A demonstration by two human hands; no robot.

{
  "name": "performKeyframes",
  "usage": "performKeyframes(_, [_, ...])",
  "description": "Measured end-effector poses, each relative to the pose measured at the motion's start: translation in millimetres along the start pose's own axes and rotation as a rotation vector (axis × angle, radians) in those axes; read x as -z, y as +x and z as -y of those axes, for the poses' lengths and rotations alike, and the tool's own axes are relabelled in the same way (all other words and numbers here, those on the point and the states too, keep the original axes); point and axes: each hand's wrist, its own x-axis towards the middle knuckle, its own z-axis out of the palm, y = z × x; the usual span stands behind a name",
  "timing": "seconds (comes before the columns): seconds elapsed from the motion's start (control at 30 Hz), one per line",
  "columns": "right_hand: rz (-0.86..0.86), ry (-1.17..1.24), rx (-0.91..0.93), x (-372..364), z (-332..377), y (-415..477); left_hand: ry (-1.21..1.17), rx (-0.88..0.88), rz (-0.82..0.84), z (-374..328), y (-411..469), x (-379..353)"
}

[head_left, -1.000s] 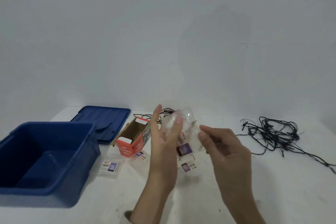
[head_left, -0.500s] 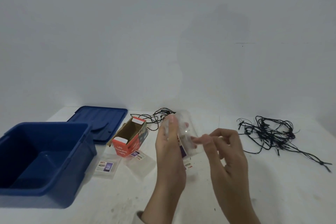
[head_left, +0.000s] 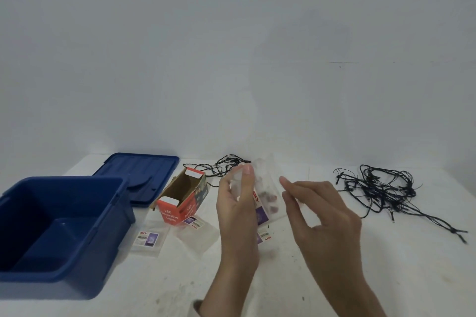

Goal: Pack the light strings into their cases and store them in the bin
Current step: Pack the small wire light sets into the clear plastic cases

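- the open blue bin (head_left: 64, 226) sits at the far left of the white table (head_left: 334, 278), nothing seen inside it.
- its blue lid (head_left: 140, 175) lies flat behind it, touching the bin's back corner.
- just right of the lid, an orange cardboard box (head_left: 180, 199) marked "led decorative lights" lies tilted with its flaps open.
- in front of the box two flat clear pouches with printed labels lie on the table, one (head_left: 149, 238) nearer the bin, the other (head_left: 195, 225) under the box's corner.
- behind, a small black light string (head_left: 224, 167) is loosely tangled, partly hidden by the raised hand.
- the left hand (head_left: 237, 208) grasps a clear plastic case (head_left: 265, 195) upright between thumb and fingers, above the table; a third label (head_left: 264, 235) shows below it.
- the right hand (head_left: 324, 216) is beside the case, fingers loosely spread, holding nothing.
- at the far right a larger black light string (head_left: 381, 190) lies in a loose heap, well apart from the hands.
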Motion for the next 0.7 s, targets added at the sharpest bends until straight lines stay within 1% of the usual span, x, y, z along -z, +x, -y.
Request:
performKeyframes(0.1, [0.007,-0.066,0.076,-2.2,-2.4,0.2,0.016,-0.043,-0.032,-3.3,-2.5,-0.9])
performKeyframes(0.3, [0.045,-0.094,0.12,-1.7,-3.3,1.6,0.041,-0.075,-0.067,-2.6,-2.1,1.0])
performKeyframes(0.4, [0.135,-0.051,0.204,0.6,-4.9,5.1,0.041,-0.077,-0.066,-3.3,-3.4,2.1])
performKeyframes(0.47, [0.263,0.015,0.249,4.1,-8.1,6.7,0.058,-0.08,-0.063,-4.4,-4.0,3.4])
performKeyframes(0.57, [0.466,0.099,0.185,11.3,-8.7,4.9,0.078,-0.118,-0.066,-6.9,-4.6,6.1])
performKeyframes(0.63, [0.529,0.154,0.123,14.4,-4.5,2.0,0.074,-0.143,-0.058,-6.8,-4.0,8.2])
performKeyframes(0.7, [0.568,0.234,0.023,15.5,5.0,0.8,0.095,-0.15,-0.039,-7.5,-4.3,8.8])
